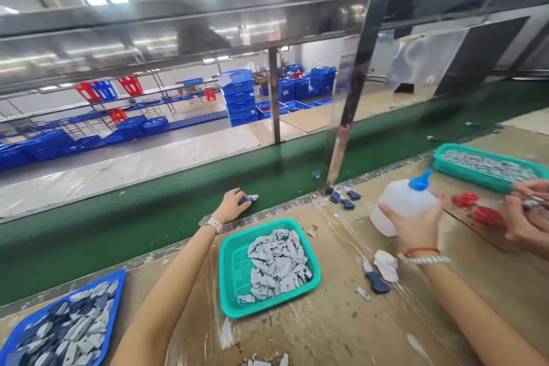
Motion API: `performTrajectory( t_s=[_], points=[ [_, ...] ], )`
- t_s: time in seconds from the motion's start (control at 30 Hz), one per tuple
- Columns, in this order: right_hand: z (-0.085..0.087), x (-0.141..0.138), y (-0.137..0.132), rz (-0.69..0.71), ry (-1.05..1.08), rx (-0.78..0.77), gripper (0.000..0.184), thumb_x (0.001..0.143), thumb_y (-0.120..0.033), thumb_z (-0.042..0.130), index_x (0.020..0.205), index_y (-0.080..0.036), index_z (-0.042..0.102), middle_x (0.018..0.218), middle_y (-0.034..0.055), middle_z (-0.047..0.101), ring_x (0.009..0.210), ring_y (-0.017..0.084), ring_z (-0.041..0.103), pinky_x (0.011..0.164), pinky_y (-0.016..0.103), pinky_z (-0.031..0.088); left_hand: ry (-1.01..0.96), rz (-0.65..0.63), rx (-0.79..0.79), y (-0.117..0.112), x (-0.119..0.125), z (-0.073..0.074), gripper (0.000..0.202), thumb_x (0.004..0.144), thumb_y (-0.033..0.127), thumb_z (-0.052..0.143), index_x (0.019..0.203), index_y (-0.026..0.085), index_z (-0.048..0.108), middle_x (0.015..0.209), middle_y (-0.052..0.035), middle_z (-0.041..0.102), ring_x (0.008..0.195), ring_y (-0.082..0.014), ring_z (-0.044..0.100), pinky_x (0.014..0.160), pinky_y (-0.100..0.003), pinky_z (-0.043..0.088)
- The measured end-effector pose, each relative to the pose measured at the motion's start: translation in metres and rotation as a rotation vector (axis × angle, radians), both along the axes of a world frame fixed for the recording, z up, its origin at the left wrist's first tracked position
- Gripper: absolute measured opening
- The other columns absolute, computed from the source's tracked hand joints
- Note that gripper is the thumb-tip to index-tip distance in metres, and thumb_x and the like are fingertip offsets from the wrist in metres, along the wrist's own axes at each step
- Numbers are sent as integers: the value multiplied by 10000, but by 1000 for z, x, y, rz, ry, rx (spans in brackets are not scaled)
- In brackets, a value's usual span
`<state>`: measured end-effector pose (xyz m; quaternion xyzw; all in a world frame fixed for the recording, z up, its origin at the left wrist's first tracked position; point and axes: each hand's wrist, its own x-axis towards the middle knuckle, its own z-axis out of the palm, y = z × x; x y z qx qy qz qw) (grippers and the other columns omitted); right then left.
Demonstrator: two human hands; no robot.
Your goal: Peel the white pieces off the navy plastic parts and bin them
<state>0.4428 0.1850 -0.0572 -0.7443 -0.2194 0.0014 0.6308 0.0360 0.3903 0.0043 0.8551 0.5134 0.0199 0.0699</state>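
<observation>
My left hand (231,205) reaches out to the green conveyor belt (171,206) and is closed on a small blue and grey part (249,198) at the belt's near edge. My right hand (414,226) grips a white plastic squeeze bottle (398,203) with a blue nozzle cap (419,180), held tilted above the bench. Between my arms sits a teal basket (234,274) holding several grey parts (278,266).
A blue tray (112,303) of blue and grey parts lies at the lower left. Loose parts (377,281) lie on the cardboard-covered bench. Another person's hands (525,211) work at the right beside red caps (486,215) and a second teal tray (446,167). A metal post (358,80) rises from the belt's edge.
</observation>
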Motion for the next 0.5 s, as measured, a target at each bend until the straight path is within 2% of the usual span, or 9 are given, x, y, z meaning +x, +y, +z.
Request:
performTrajectory(
  t_s=[0.07,0.17,0.23,0.33,0.4,0.5],
  points=[
    [13,-7,3,22,13,92,1156,341,-376,877,1337,-72,373,1263,324,488,1150,398,524,955,543,408,29,-43,-79,6,21,-4,310,890,412,563,1021,136,615,1110,-83,606,1017,-219,572,911,-430,456],
    [37,-18,-6,50,-35,169,974,438,-422,848,1261,-112,430,1279,260,503,1156,346,536,959,492,446,75,32,-110,11,26,-3,292,881,408,579,908,121,626,916,-57,641,860,-190,612,820,-388,497],
    [56,-26,-24,90,-85,285,946,487,-399,844,1276,-138,392,1304,238,488,1154,318,548,938,468,484,82,96,-88,8,22,5,296,875,411,586,864,118,625,853,-46,641,806,-179,617,782,-371,505],
    [84,-41,-61,120,-155,474,883,523,-346,850,1267,-168,411,1294,218,501,1120,323,569,909,516,506,33,118,-26,-10,28,28,335,885,426,545,856,105,636,800,-65,654,758,-199,624,732,-358,497],
    [96,-50,-89,140,-155,489,837,512,-364,855,1237,-191,472,1229,194,550,1088,348,579,882,570,507,-36,34,9,-33,48,46,383,900,450,484,929,105,648,868,-99,677,785,-221,631,728,-343,483],
    [98,-62,-128,129,-86,429,785,462,-427,857,1151,-216,547,1118,159,606,1021,365,603,826,602,523,-115,-256,-32,-84,97,61,372,852,485,527,993,170,665,1012,-70,685,870,-210,625,770,-281,471]
  ],
)
